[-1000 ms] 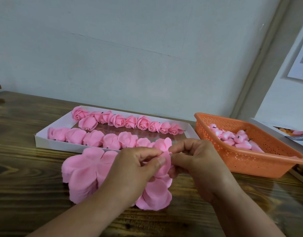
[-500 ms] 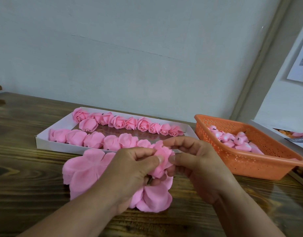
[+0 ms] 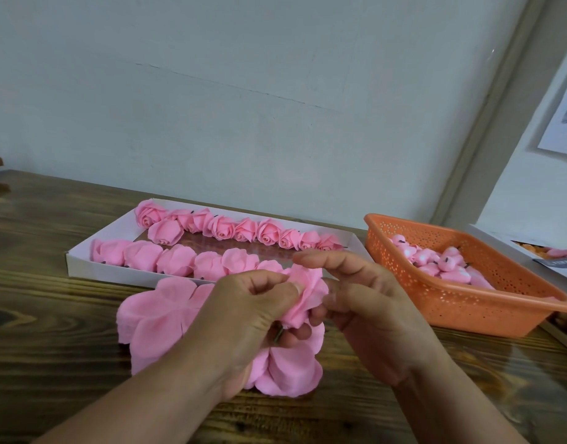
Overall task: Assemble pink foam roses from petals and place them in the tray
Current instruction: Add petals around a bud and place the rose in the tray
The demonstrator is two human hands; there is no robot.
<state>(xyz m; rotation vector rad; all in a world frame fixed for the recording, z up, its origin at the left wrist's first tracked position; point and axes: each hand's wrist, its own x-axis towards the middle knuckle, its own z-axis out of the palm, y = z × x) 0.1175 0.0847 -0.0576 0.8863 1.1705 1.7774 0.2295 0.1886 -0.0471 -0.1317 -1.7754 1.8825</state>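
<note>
The petal that was stretched flat between the hands a second ago has now been wrapped into a cup around the half-made rose (image 3: 307, 294). This seems to mean the flower is nearly done and can soon be put in the white tray (image 3: 83, 257), where two rows of finished roses (image 3: 218, 227) are already laid. The rose is held above the pile of loose petals (image 3: 154, 312), just in front of the tray. It is pinched by the left hand (image 3: 250, 312), and its other side is touched by the curled fingers of the right hand (image 3: 365, 302). Its long axis is tilted: the open top is pointed up and right, and the short dark stem (image 3: 278, 335) down and left. More pink buds are kept in the orange basket (image 3: 487, 309).
</note>
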